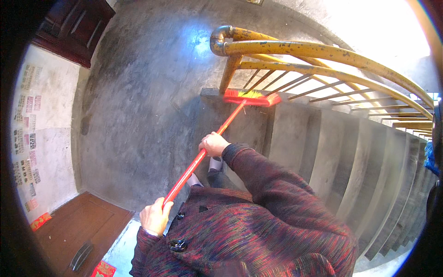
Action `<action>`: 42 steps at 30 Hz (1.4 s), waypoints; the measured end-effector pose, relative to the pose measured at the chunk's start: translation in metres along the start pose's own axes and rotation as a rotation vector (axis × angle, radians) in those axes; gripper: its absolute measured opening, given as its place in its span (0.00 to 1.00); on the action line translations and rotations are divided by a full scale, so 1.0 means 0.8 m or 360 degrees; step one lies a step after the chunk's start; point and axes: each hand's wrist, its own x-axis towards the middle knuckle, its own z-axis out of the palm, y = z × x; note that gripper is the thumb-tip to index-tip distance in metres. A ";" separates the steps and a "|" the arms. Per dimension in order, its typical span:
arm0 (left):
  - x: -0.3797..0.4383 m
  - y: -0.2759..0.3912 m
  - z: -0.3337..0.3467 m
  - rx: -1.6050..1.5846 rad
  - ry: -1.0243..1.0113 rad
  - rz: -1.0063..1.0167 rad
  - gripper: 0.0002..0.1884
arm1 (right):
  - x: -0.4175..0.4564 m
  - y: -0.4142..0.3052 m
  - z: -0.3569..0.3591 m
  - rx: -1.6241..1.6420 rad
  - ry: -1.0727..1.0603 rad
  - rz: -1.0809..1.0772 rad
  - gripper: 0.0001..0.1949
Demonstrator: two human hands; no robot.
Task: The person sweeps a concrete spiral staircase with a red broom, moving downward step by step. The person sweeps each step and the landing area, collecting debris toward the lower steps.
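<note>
A broom with a red handle [187, 173] slants across the view. My left hand [154, 215] is closed round the upper end of the handle, near my coat. Farther down the handle, my right hand [213, 143] grips it about midway. The broom head [252, 98], with red and yellow bristles, lies at the top of the stairs by the foot of the railing post; it looks slightly blurred. My shoes are partly visible below the handle, on the landing beside the first step.
A worn yellow metal railing [311, 48] runs along the concrete stairs [325, 149] descending on the right. Left stand a white wall [55, 149] bearing printed marks, a brown door [83, 221] and a dark door [76, 27]. Something blue [431, 157] shows at the right edge.
</note>
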 end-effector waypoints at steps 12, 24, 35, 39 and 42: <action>0.000 -0.080 -0.051 -0.0023 0.0220 0.0427 0.15 | -0.047 -0.086 -0.066 0.0066 0.0510 0.0405 0.04; 0.050 -0.019 -0.035 -0.0060 -0.0046 0.0107 0.16 | -0.022 0.003 -0.049 -0.0182 -0.0152 0.0227 0.03; 0.172 -0.103 -0.047 -0.0537 -0.0588 -0.0080 0.15 | 0.056 0.014 -0.019 -0.0233 -0.0033 0.0491 0.05; 0.133 -0.110 -0.028 -0.0763 -0.0836 -0.0397 0.14 | 0.045 -0.004 -0.013 -0.0161 -0.0475 0.0343 0.06; 0.059 -0.142 -0.013 -0.0673 -0.0557 -0.0278 0.15 | 0.030 -0.052 -0.006 -0.0218 -0.0316 0.0134 0.05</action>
